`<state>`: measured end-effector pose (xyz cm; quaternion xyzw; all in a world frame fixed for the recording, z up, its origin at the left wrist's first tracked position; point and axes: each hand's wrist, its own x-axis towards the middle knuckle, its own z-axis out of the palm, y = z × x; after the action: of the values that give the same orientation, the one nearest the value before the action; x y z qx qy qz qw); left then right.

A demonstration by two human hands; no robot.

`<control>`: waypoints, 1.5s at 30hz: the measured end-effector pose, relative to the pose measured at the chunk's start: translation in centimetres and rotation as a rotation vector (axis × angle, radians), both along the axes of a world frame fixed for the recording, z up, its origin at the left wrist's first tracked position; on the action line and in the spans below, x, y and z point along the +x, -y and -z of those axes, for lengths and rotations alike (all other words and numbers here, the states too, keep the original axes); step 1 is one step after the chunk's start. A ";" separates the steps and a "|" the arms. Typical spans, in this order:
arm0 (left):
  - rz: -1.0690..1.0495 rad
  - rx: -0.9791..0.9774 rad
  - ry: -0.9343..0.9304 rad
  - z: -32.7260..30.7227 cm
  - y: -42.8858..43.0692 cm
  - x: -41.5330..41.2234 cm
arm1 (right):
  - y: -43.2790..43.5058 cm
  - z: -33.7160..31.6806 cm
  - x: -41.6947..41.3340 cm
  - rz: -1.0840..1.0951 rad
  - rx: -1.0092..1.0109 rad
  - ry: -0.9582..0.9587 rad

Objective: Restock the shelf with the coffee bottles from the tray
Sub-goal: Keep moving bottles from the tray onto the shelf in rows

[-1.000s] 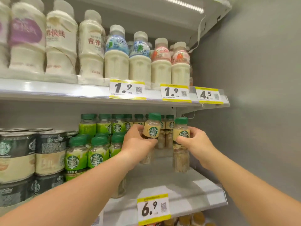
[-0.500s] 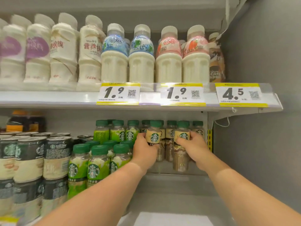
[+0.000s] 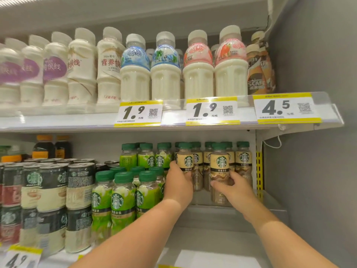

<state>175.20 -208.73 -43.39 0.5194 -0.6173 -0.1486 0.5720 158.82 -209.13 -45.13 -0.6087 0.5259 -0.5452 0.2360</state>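
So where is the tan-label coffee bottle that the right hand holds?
In the head view, the tan-label coffee bottle stands right of centre on the lower shelf, held by the right hand, just before the back row of matching bottles.

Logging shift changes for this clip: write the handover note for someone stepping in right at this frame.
Left hand: closed on a tan-label coffee bottle, upright on the lower shelf.
Right hand: closed on a second tan-label bottle, upright beside the first.
Done: a row of matching tan bottles stands directly behind these two; green-label bottles sit to the left.
Left: release both bottles, fill the bare shelf front. The tray is out of view, so remaining stock is unknown.
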 end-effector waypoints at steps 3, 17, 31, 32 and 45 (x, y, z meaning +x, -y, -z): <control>0.002 -0.037 0.062 0.7 0.2 0.3 | 0.2 0.3 0.1 0.038 -0.016 -0.004; -0.303 0.261 0.468 2.1 -1.0 -0.7 | 1.4 1.3 -0.2 0.032 -0.046 -0.117; -0.369 0.171 0.725 0.6 0.4 -0.5 | 5.3 1.6 3.2 0.121 -0.047 -0.263; -0.366 0.166 0.759 0.5 0.6 -0.5 | 5.4 1.6 3.3 0.132 -0.051 -0.270; -0.345 0.172 0.816 0.7 0.6 -0.4 | 3.8 1.9 5.0 0.383 -0.152 -0.496</control>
<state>174.84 -209.34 -44.08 0.6765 -0.6819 0.1153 0.2529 163.82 -212.90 -47.02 -0.6288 0.6301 -0.4526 -0.0524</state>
